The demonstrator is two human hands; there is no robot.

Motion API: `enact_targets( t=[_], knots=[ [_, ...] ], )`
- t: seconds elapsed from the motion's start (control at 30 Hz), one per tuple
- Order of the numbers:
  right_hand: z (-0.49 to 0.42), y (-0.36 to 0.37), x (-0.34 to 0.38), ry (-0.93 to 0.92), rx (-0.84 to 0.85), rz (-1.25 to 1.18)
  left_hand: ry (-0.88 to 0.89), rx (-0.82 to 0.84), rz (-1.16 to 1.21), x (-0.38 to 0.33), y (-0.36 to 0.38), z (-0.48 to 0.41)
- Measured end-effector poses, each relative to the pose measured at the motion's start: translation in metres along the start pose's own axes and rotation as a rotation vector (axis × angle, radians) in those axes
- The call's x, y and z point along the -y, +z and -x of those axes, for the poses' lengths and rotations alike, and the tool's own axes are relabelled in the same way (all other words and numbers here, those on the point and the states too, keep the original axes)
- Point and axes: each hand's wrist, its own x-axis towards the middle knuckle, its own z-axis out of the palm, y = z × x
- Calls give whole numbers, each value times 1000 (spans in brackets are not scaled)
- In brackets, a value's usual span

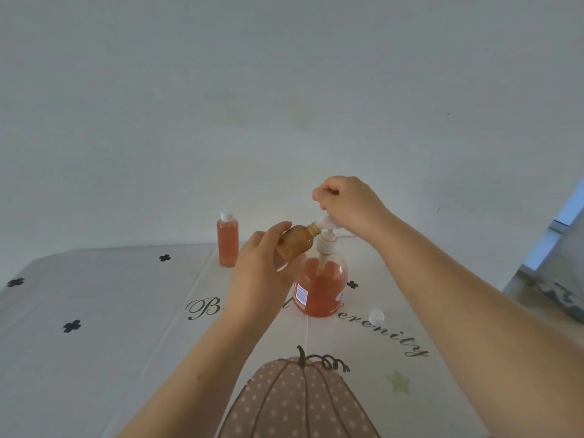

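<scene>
Two hands work together over a pumpkin-print tablecloth (126, 311). The left hand (265, 273) grips a small amber bottle (295, 243), fingers and thumb curled round its body, and holds it tilted in the air so that its open neck meets the spout of the pump head (327, 222). The right hand (350, 203) sits on top of that pump head with its fingers curled over it; how far they wrap it is hidden. The pump belongs to a soap dispenser (319, 289), about half full of orange liquid, standing on the cloth directly below the amber bottle.

Likely faults from this position:
- The neck is narrow, so a small slip of the left hand would send soap down the outside of the bottle and onto the cloth.
- A hard, off-centre press could tip the dispenser, which no hand steadies.
- Overfilling cannot be seen easily through amber walls.

A loose white cap (376, 316) lies to the right of the dispenser. A capped bottle of orange liquid (227, 245) stands behind and to the left.
</scene>
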Motion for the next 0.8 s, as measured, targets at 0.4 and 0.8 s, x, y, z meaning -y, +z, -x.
enact_targets(
  t=[0.4, 0.8],
  knots=[
    [-35, 29, 4, 156, 82, 97, 82, -106, 10, 3, -5, 15],
    [-22, 2, 0, 108, 199, -220, -148, -54, 265, 6, -15, 18]
  ],
)
